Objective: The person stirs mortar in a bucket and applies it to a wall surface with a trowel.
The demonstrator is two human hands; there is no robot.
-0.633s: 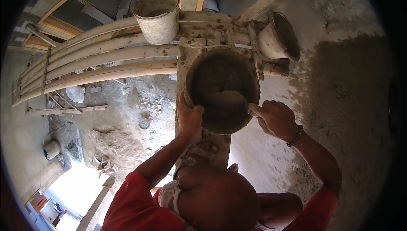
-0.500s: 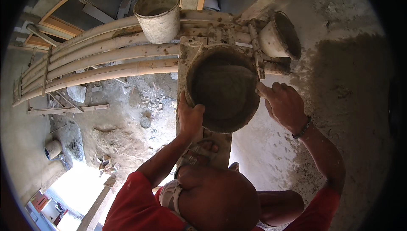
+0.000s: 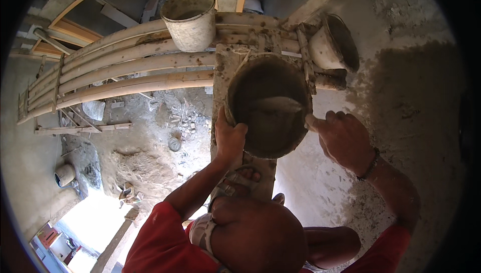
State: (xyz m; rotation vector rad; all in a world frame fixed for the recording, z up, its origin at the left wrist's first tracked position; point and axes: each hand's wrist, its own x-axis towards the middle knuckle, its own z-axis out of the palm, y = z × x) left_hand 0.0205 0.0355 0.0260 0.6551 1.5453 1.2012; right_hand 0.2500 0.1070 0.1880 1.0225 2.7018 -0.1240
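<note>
A round bucket (image 3: 233,80) of dark grey wet mortar (image 3: 265,135) stands in front of me on a plank. My left hand (image 3: 231,135) is closed on its left rim, with the thumb on the inside. By the right rim, my right hand (image 3: 343,137) is closed, apparently round the handle of a trowel (image 3: 281,104). The handle itself is hidden by the fingers. The trowel's pale, mortar-smeared blade lies in the mortar, partly sunk.
A second pale bucket (image 3: 189,27) stands on bamboo poles (image 3: 135,62) beyond. Another bucket (image 3: 325,47) tilts at the far right, beside the partly wet plaster wall (image 3: 416,122). My foot (image 3: 245,175) rests on the plank (image 3: 260,170); rubble (image 3: 185,122) lies far below on the left.
My right hand has shifted slightly right and towards me. The trowel blade now shows more distinctly in the mortar. My left hand keeps hold of the rim.
</note>
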